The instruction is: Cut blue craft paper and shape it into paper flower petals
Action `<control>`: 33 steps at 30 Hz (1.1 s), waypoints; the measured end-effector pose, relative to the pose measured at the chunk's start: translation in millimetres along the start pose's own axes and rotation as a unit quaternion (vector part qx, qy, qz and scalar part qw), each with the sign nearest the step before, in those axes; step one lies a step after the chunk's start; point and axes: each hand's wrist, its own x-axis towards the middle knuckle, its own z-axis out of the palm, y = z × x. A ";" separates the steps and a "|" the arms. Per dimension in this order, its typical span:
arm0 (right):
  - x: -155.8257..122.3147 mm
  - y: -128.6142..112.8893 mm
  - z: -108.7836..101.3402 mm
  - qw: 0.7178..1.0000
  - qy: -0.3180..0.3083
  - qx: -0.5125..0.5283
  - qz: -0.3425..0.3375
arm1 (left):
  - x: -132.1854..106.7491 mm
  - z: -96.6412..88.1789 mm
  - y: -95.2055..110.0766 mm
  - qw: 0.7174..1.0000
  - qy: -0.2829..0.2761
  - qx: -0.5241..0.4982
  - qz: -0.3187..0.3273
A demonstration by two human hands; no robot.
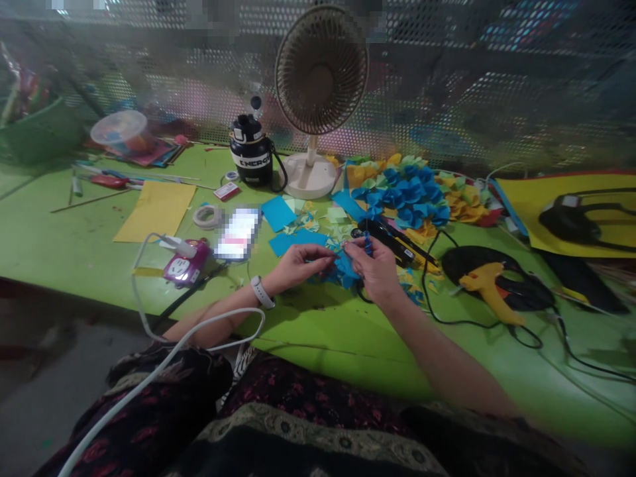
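My left hand (301,265) and my right hand (373,270) meet above the green table (318,344), pinching a crumpled piece of blue paper (346,271) between them. A thin blue twist (368,243) rises from my right fingertips, though its material is too small to tell. A black stapler-like tool (385,242) lies just beyond my right hand. Loose blue, green and yellow paper scraps (318,228) are scattered ahead of my hands. A white watch (262,292) circles my left wrist.
Ahead stand a mass of blue and yellow paper flowers (407,192), a desk fan (320,73) and a black ENERGY flask (251,149). A yellow glue gun (489,291), phone (238,233), tape roll (207,216) and pink socket (186,262) surround my hands. White and black cables cross the area.
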 end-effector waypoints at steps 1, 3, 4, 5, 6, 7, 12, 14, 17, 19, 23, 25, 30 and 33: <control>0.2 -0.5 -0.1 1.000 0.006 0.005 -0.003 | 0.1 -0.5 -0.5 1.000 -0.001 -0.003 -0.003; 0.3 -1.4 -0.4 1.000 0.015 0.016 -0.003 | 0.1 -1.3 -0.8 1.000 -0.003 -0.009 -0.010; 0.2 -1.8 -0.5 1.000 0.017 0.020 -0.002 | 0.0 -1.5 -0.7 1.000 -0.004 -0.010 -0.013; 0.1 -2.3 -0.5 1.000 0.017 0.022 0.000 | -0.2 -1.8 -0.6 1.000 -0.004 -0.009 -0.018; -0.1 -2.7 -0.4 1.000 0.018 0.023 0.000 | -0.3 -2.0 -0.4 1.000 -0.006 -0.008 -0.023; -0.2 -3.2 -0.2 1.000 0.019 0.024 0.000 | -0.4 -2.2 -0.2 1.000 -0.006 -0.007 -0.028; 0.2 -5.1 1.0 0.999 0.024 0.023 -0.001 | -0.6 -3.2 1.2 0.999 0.006 -0.010 -0.031; 0.6 -5.2 1.2 0.999 0.027 0.022 -0.001 | -0.9 -3.1 2.0 0.999 0.005 -0.013 -0.041; 0.3 -3.8 1.2 0.999 0.031 0.005 -0.003 | -2.3 -1.3 2.5 0.998 0.001 -0.022 -0.064; -0.5 -1.6 1.1 1.000 0.027 -0.011 -0.008 | -3.2 0.6 1.9 0.998 0.007 -0.019 -0.067; -1.2 3.2 0.7 0.999 0.017 -0.025 -0.015 | -3.0 3.3 -0.1 0.998 0.027 -0.013 -0.053; -0.2 4.3 0.0 0.999 0.011 -0.026 -0.016 | -2.3 3.4 0.4 0.998 0.028 -0.024 -0.055; 2.0 -0.8 -5.8 0.997 -0.006 -0.056 -0.043 | -0.5 0.7 7.6 0.996 0.047 -0.049 -0.065; -2.1 -6.7 -10.8 0.983 0.004 -0.126 -0.134 | 1.0 -2.2 12.4 0.991 0.075 -0.077 -0.077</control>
